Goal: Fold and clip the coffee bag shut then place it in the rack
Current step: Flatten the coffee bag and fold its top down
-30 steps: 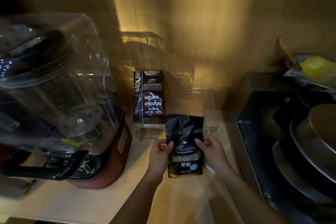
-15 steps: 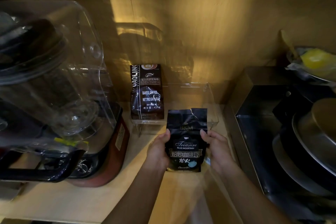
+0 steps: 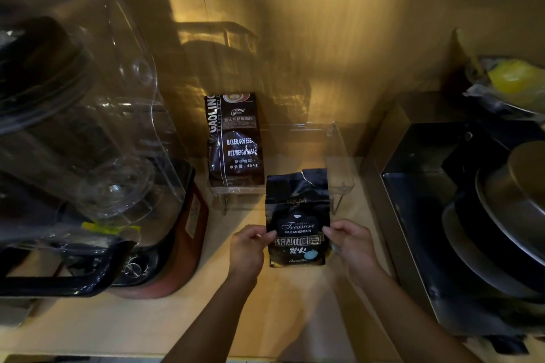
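A black Blue Mountain coffee bag (image 3: 297,215) stands upright on the wooden counter, its top edge crumpled and open. My left hand (image 3: 249,247) pinches its left side and my right hand (image 3: 351,240) pinches its right side. Just behind it stands a clear acrylic rack (image 3: 339,174). A brown Gaoling coffee bag (image 3: 234,141) sits in the rack's left part; the right part holds nothing. No clip is visible.
A large blender with a clear cover (image 3: 82,132) and red base (image 3: 182,244) fills the left. A dark metal tray (image 3: 436,215) with stacked pans (image 3: 507,215) lies to the right. A wooden wall rises behind the rack.
The bag has been stood upright on the counter in front of the rack. Both hands have slid to the bag's lower sides.
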